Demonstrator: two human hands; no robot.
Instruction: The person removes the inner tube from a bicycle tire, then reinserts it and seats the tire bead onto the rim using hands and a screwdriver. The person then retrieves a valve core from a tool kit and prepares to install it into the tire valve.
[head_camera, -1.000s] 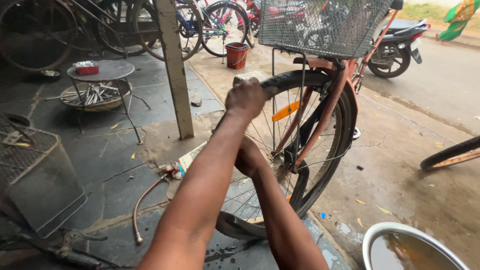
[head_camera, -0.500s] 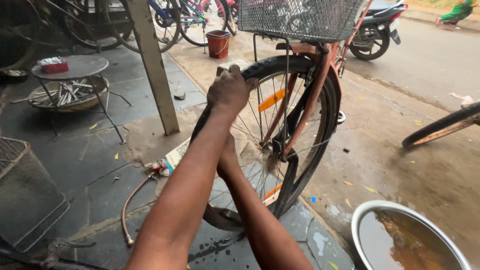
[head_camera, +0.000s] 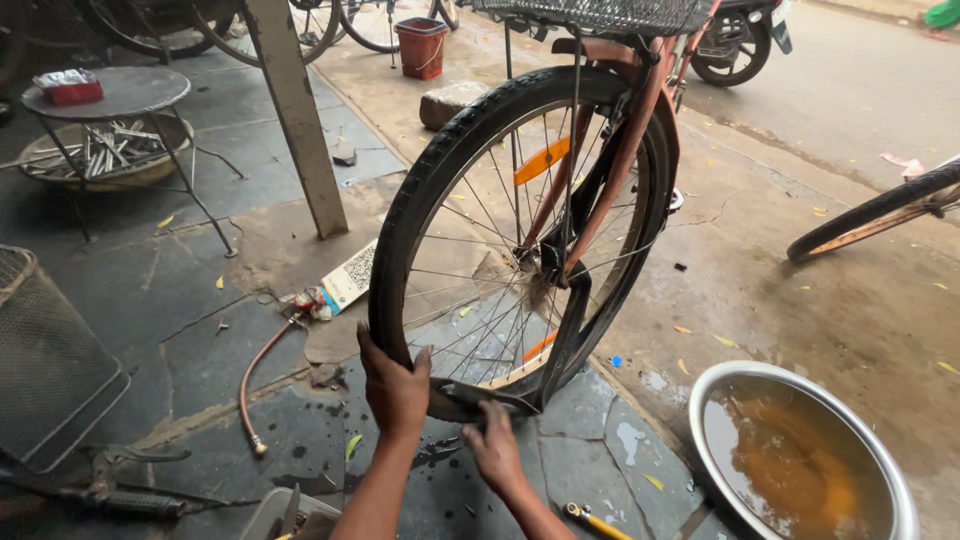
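Both hands low on the bike's front tyre (head_camera: 405, 210), which stands upright straight ahead of me: left hand (head_camera: 393, 388) clamped round its lower-left curve, right hand (head_camera: 494, 448) curled at the bottom, grip unclear; left is nearer the tread.

Black tyre, orange frame, grey wet floor

The tyre (head_camera: 420, 200) is black with a ribbed tread; the bicycle frame (head_camera: 625, 150) is faded orange, with an orange reflector (head_camera: 541, 160) among silver spokes. The near right basin (head_camera: 800, 455) is silver, holding rusty brown water. The far bucket (head_camera: 420, 47) is red. The floor (head_camera: 180, 300) is dark grey.
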